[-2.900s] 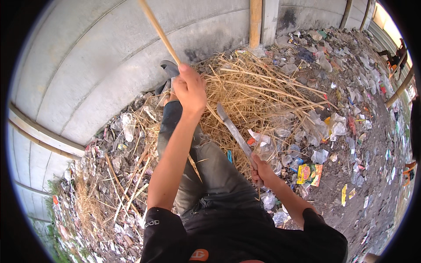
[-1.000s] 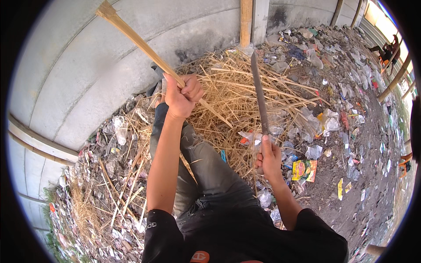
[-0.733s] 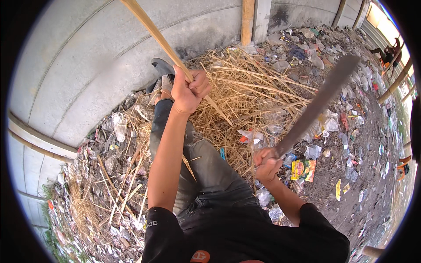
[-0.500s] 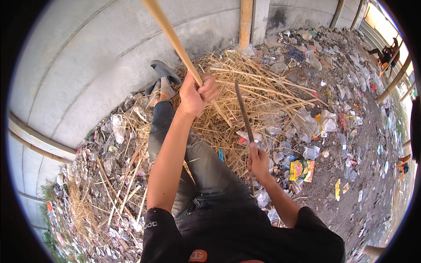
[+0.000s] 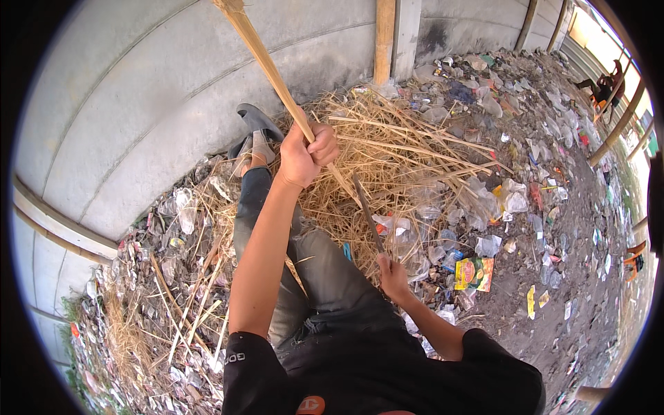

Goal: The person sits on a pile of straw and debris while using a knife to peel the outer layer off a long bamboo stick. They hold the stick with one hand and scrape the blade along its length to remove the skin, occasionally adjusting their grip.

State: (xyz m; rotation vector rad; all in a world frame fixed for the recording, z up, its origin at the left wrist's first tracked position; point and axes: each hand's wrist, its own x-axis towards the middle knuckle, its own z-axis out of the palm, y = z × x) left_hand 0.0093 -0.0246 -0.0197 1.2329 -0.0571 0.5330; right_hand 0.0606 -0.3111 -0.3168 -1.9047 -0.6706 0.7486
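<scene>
Left hand (image 5: 304, 155): fingers clamped around the bamboo stick (image 5: 267, 61). Right hand (image 5: 394, 279): fingers clamped on the machete (image 5: 367, 211). Apparent step: blade trimming; the next stroke calls for steady left grip.

Along the left and top, a pale-grey wall of smooth concrete panels (image 5: 138, 104), crossed by long dark seams, with a sooty black stain (image 5: 434, 36) near its foot. Against it, an upright tan bamboo post (image 5: 384, 41) just beside a squared pale-grey post (image 5: 407, 39). Underfoot, dark brown soil (image 5: 519, 339), thickly strewn with crumpled clear and coloured plastic litter (image 5: 515, 197). At far right, slanting brown wooden poles (image 5: 618, 131) and bright whitish daylight beyond.
</scene>
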